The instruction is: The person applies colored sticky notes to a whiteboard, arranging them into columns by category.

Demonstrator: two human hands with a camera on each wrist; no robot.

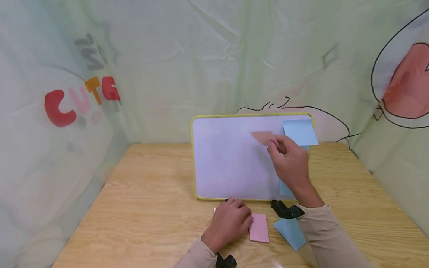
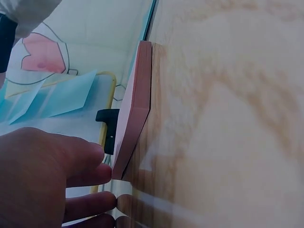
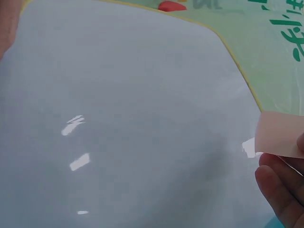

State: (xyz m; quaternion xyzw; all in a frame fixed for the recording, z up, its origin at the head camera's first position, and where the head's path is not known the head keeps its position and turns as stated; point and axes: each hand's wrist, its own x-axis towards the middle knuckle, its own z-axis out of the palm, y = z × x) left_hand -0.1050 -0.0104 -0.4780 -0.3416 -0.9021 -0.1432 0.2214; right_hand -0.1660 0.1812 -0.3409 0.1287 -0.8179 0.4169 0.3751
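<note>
My right hand [image 1: 291, 162] pinches a pink sticky note [image 1: 263, 137] by its edge, in front of the upper right part of the whiteboard [image 1: 231, 156]. In the right wrist view that pink note [image 3: 280, 133] overlaps the board's yellow rim. Low on the table, my left hand [image 1: 230, 220] rests with relaxed fingers beside a pink sticky note pad [image 1: 259, 227]. The left wrist view shows its fingertips [image 2: 97, 154] right at the near corner of this thick pad [image 2: 135, 109]. Blue sticky notes [image 1: 300, 132] hang down the board's right side, the top one lifting outward.
A blue sticky note pad [image 1: 291, 232] lies on the wooden table [image 1: 154, 193] under my right forearm. Black feet [image 2: 109, 128] support the board. Printed plastic curtains [image 1: 174, 67] surround the table. A pale thing behind my left hand is mostly hidden.
</note>
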